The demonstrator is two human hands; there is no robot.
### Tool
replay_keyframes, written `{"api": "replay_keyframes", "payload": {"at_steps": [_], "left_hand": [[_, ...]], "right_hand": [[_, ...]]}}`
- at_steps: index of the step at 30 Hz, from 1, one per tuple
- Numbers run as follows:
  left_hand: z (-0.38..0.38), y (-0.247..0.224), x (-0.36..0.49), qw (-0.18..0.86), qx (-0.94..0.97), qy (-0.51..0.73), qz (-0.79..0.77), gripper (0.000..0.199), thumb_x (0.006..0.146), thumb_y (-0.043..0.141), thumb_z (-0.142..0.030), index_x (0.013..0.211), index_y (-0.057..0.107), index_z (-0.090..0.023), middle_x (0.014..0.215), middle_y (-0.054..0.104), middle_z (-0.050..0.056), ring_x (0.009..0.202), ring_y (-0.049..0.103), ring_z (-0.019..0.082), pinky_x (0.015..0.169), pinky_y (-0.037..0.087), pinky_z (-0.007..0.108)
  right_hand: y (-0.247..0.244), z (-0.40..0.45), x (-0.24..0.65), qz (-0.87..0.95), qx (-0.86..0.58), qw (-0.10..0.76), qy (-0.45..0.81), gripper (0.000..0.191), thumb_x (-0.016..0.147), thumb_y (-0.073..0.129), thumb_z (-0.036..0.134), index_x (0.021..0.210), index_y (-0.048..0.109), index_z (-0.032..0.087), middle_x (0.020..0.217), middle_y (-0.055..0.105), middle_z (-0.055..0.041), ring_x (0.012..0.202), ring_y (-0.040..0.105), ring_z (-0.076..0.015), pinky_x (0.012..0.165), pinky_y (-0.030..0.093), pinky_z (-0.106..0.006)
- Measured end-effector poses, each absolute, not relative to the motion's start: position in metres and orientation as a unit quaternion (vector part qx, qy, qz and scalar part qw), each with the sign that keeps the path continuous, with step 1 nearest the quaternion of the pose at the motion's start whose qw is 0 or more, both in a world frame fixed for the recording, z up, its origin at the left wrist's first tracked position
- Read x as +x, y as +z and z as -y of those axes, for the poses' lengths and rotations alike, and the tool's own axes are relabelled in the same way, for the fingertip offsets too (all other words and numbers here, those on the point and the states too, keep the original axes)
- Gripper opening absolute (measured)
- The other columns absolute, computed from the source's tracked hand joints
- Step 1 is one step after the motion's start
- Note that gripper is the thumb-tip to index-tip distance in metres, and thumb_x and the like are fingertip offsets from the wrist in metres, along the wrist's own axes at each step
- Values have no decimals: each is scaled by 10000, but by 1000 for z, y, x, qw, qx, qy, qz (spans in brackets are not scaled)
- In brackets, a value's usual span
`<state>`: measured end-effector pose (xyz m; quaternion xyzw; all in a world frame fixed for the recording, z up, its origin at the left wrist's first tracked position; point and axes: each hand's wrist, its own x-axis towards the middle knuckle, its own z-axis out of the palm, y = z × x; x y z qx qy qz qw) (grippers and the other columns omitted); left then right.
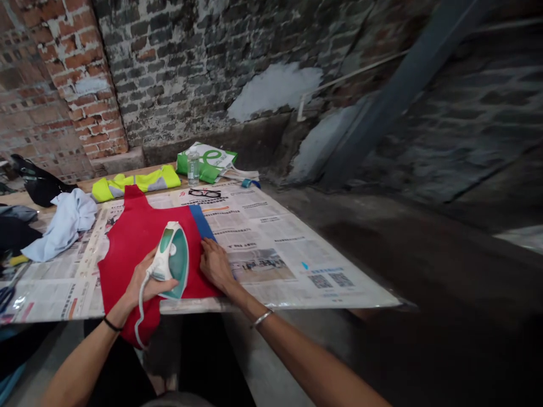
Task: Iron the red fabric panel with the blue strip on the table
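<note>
Left hand [137, 278] has red cloth [142, 229] spread beneath it and grips the iron [179, 261], just to its right, long axis pointing away; right hand [216, 265], nearer the blue strip [201, 222], touches its edge, pinching or not I cannot tell.

Red garment [131, 237] — spread out, blue strip [201, 221] R, wht/teal iron [180, 261] over it
</note>
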<state>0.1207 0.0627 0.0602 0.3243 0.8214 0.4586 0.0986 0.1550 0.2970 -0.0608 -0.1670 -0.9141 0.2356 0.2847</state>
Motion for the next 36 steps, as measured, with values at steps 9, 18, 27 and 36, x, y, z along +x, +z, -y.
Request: {"api": "replay_keyframes", "payload": {"at_steps": [9,18,27,36], "left_hand": [[32,66,128,18,232,419,-878,692,670,787,-473,1300,671,-212,1263,722,75,1039,702,276,933,576,384],[49,65,89,-31,224,408,-885,660,665,801,-476,1259,697,-206,1319,695,86,1219,639,313,1070,495,433],[-9,81,-5,-48,187,425,-884,601,584,884,-403,1111,722,-165,821,738,37,867,713,272,857,588,412],[1,76,25,-56,201,427,-879,670,628,873,-449,1194,682,-144,1029,759,90,998,715,269,949,565,412]], "right_hand": [[-65,-298,156,916,-170,285,226,533,837,472,120,1336,661,107,1390,643,-177,1318,556,-288,1156,391,-472],[-61,-295,158,928,-180,260,196,508,865,462,122,1336,648,78,1410,624,-187,1331,546,-290,1142,404,-436],[-63,-297,159,928,-167,271,192,493,863,458,134,1308,664,94,1384,649,-176,1312,566,-286,1127,420,-445],[-63,-298,159,921,-166,277,219,498,854,455,151,1296,673,84,1381,643,-196,1294,565,-311,1124,409,-478]]}}
